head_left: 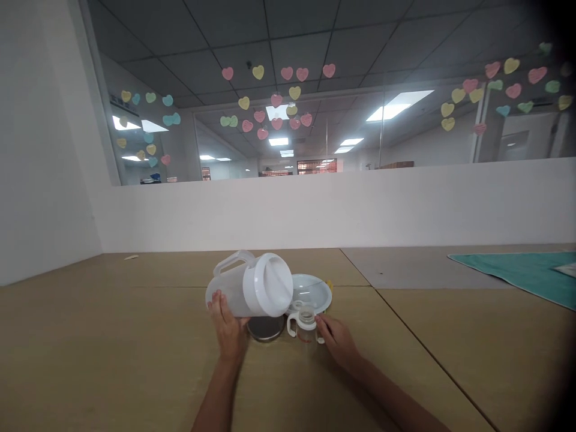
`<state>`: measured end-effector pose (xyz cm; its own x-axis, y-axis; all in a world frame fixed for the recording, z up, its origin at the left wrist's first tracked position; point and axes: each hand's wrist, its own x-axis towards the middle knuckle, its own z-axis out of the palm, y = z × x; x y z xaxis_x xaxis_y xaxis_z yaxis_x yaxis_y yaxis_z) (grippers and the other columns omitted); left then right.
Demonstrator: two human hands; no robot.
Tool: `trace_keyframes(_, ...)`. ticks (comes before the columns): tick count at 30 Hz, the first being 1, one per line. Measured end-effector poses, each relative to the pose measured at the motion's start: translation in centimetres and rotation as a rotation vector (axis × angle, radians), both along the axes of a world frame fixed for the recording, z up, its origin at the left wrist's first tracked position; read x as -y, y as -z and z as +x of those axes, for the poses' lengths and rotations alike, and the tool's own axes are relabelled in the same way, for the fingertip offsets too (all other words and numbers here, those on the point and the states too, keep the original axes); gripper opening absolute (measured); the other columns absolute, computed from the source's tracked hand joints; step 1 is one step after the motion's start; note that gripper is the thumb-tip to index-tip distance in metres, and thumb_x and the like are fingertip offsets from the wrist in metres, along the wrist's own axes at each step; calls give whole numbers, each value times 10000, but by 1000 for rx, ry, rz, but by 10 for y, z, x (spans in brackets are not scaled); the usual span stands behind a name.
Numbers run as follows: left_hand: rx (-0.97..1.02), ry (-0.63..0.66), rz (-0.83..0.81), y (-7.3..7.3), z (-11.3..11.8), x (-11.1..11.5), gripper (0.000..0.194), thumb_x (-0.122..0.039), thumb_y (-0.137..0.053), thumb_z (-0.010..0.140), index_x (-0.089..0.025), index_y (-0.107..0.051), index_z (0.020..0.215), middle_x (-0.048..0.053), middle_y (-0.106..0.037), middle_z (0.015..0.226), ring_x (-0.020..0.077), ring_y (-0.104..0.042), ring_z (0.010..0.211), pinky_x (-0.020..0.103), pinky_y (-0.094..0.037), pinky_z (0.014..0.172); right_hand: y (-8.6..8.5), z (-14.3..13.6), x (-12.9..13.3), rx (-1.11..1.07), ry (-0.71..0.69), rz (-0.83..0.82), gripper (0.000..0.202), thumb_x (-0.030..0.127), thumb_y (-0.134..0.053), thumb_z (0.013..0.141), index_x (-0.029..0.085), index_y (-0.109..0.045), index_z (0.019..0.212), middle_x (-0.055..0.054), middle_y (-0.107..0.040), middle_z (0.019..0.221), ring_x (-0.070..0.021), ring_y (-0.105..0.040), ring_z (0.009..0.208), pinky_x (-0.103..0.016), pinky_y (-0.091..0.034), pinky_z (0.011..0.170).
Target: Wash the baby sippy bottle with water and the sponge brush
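The left hand (229, 330) grips from below a white translucent plastic pitcher (249, 286) with a lid, tilted to the right above a small clear two-handled cup (306, 322). The right hand (338, 342) touches this cup with loosely bent fingers, just right of it; a white round bowl (315, 292) stands on the far side

From my remote seat, the tilted white pitcher (249, 288) covers most of the metal disc (265, 328) beneath it and the near rim of the white bowl (312, 292). A yellow object (330, 284) peeks from behind that bowl, too hidden to identify. The teal cloth (524, 273) runs off the right edge.
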<state>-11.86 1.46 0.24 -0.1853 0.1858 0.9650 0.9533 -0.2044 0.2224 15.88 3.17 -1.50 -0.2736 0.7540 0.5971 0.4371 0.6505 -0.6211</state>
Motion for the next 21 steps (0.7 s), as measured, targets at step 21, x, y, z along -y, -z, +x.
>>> trace_keyframes(21, 424, -189, -101, -8, 8, 3, 998, -539, -674, 653, -140, -157, 1407, 217, -343, 1377, 390, -329, 1257, 543, -298, 1014, -1, 1, 1, -15, -11, -48, 443, 477, -270, 929, 185, -482, 671, -17, -559, 650, -149, -492, 613, -237, -323, 585)
